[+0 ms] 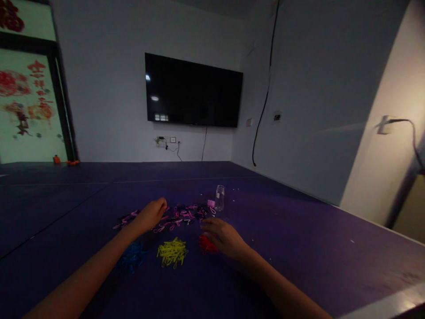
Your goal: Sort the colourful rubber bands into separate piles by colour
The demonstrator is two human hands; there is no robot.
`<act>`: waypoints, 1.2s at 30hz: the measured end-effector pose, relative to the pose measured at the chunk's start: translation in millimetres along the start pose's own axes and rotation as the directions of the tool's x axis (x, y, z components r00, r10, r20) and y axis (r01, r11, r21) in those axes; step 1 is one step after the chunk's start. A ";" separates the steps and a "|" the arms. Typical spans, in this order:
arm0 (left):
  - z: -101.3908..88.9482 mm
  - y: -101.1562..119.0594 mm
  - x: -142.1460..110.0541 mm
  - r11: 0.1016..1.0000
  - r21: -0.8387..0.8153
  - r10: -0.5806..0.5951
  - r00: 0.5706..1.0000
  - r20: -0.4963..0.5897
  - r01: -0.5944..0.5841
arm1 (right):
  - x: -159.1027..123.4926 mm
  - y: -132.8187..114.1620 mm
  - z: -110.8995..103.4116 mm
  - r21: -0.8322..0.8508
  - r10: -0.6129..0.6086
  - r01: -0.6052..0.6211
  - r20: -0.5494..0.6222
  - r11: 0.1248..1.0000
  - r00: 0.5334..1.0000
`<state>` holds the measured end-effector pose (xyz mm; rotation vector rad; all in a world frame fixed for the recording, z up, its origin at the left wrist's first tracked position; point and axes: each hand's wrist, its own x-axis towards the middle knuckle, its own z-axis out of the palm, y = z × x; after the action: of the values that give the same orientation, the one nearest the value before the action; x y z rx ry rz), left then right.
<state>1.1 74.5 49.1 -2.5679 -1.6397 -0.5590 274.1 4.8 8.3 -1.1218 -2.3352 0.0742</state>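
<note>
My left hand [154,215] is over the left part of a mixed heap of pink, purple and black rubber bands [182,215]. Its fingers are curled together, and whatever they pinch is too small to make out. Fingers loosely stretched, my right hand [222,235] hovers at the heap's right edge and partly covers a pile of red rubber bands [207,244]. Yellow rubber bands [172,252] lie in a pile between my forearms. Partly behind my left forearm is a pile of blue rubber bands [133,256].
A clear plastic bottle [219,198] without a cap stands just behind the heap, beside a small pink tag [211,204]. Small white specks dot the purple tabletop [299,230]. A television [195,93] hangs on the far wall, and orange objects [56,159] sit at the far left edge.
</note>
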 end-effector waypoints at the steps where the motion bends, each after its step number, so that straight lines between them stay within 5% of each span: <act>1: 0.6 7.6 -1.7 0.997 -0.070 0.012 1.000 0.006 -0.012 | -0.2 0.0 0.3 0.006 -0.007 0.007 -0.016 1.000 1.000; 5: 3.9 50.8 -14.5 0.859 -0.505 0.120 0.992 0.043 -0.082 | -0.8 -1.8 2.7 0.032 -0.086 0.090 -0.110 0.995 0.990; 10: 9.6 91.0 -29.0 0.765 -0.637 0.136 0.990 0.019 -0.093 | -0.4 -5.3 8.4 0.039 -0.108 0.116 -0.171 0.992 0.979; 26: 33.2 91.6 -35.4 0.712 -0.702 0.189 0.970 0.155 -0.027 | 1.2 -11.5 9.0 0.065 -0.110 0.116 -0.084 0.991 0.990; 31: 28.6 84.6 -29.8 0.787 -0.612 0.140 0.989 0.051 -0.080 | 3.4 -7.5 3.1 -0.033 0.002 -0.003 -0.022 0.999 1.000; 36: 21.0 58.6 -20.9 0.980 -0.192 0.039 0.998 -0.046 -0.047 | 2.9 4.1 -3.5 -0.134 0.114 -0.105 0.063 0.985 0.991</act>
<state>51.0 35.4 31.8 -2.6963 -1.5850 -0.8010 277.2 9.0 11.4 -1.3322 -2.3676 0.0008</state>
